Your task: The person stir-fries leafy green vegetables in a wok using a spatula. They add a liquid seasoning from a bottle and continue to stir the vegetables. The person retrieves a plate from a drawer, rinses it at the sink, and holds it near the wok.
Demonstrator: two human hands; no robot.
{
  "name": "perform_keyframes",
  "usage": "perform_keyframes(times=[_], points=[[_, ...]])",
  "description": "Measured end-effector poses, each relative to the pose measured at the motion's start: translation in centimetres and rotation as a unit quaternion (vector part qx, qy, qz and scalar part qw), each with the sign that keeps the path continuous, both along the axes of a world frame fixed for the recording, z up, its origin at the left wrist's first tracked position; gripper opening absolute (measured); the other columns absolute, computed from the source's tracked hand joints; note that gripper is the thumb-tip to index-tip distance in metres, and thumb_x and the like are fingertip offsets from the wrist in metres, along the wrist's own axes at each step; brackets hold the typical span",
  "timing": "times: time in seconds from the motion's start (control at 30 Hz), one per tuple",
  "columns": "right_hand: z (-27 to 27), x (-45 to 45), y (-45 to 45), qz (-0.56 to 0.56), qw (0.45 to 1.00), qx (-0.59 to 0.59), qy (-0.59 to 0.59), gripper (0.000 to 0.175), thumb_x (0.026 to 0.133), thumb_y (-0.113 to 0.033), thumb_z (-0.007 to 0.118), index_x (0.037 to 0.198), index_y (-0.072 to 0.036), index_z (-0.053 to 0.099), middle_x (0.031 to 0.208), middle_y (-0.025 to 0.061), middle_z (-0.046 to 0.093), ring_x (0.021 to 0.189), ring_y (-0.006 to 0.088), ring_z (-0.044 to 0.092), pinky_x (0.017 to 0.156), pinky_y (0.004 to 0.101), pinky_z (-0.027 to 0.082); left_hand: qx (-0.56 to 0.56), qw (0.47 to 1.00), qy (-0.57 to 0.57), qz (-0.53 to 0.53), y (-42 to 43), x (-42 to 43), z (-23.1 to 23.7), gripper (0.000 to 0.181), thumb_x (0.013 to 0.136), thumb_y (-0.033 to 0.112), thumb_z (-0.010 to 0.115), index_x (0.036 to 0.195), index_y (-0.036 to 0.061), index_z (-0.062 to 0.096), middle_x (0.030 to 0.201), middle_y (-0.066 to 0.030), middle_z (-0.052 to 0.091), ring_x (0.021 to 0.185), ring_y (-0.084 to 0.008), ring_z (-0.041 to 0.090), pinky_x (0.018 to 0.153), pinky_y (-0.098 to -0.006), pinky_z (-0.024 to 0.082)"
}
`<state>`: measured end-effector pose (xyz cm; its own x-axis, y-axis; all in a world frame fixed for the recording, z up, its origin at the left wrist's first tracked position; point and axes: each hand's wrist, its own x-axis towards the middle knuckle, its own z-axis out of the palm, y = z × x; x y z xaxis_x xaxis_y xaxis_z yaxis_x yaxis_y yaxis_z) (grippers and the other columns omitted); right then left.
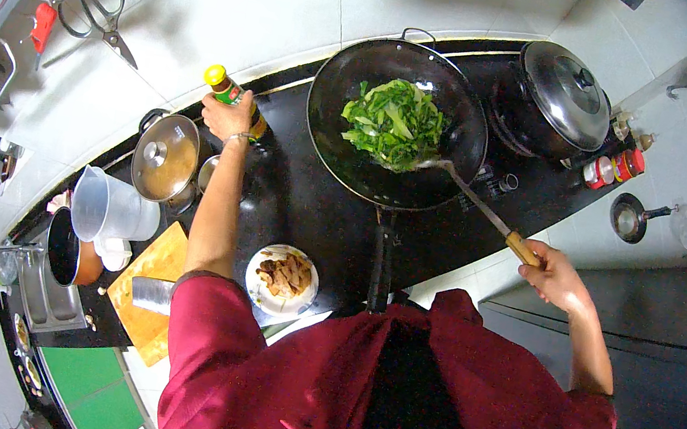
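Chopped leafy greens [393, 123] are heaped in the middle of a large black wok [350, 172]. My right hand [555, 274] grips the wooden handle of a metal wok spatula [483, 204], whose blade rests against the lower edge of the greens. At the back of the counter, my left hand [228, 117] is wrapped around a sauce bottle [225, 87] with a yellow cap and a green label. The cap appears to be on. Below that arm, a white plate [252, 282] holds browned meat slices [285, 275].
A lidded pot [563, 101] stands right of the wok. Left are a glass-lidded pan [166, 158], a clear plastic measuring jug [115, 212] and a wooden cutting board [143, 311] bearing a cleaver [152, 295]. The wok's handle [382, 261] points towards me. Scissors [102, 14] hang on the wall.
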<state>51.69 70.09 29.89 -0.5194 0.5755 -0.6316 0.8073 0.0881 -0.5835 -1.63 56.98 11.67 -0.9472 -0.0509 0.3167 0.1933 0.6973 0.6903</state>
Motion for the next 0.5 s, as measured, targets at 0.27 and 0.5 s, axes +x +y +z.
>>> perform_keyframes(times=[0.27, 0.5], points=[[-4.1, -0.2, -1.9, 0.122, 0.977, 0.173, 0.026, 0.051, 0.081, -0.019, 0.058, 0.128, -0.007, 0.041, 0.094, 0.0231, 0.061, 0.086, 0.0366, 0.06, 0.076, 0.0406, 0.047, 0.236, 0.961, 0.044, -0.14, -0.7, 1.8, -7.4, 0.093, 0.054, 0.018, 0.083, 0.125, -0.0045, 0.028, 0.117, -0.0203, 0.042, 0.11, -0.0306, 0.043, 0.099, -0.0386, 0.033], [-10.3, -2.4, -4.9, 0.132, 0.978, 0.16, 0.018, 0.064, 0.083, -0.022, 0.054, 0.135, -0.003, 0.023, 0.09, 0.0297, 0.058, 0.082, 0.0452, 0.057, 0.072, 0.0495, 0.046, 0.281, 0.949, -0.016, -0.14, 0.3, 1.2, -8.1, 0.073, 0.057, 0.011, 0.081, 0.113, 0.0014, 0.034, 0.103, -0.0139, 0.053, 0.093, -0.0236, 0.054, 0.087, -0.0343, 0.043]])
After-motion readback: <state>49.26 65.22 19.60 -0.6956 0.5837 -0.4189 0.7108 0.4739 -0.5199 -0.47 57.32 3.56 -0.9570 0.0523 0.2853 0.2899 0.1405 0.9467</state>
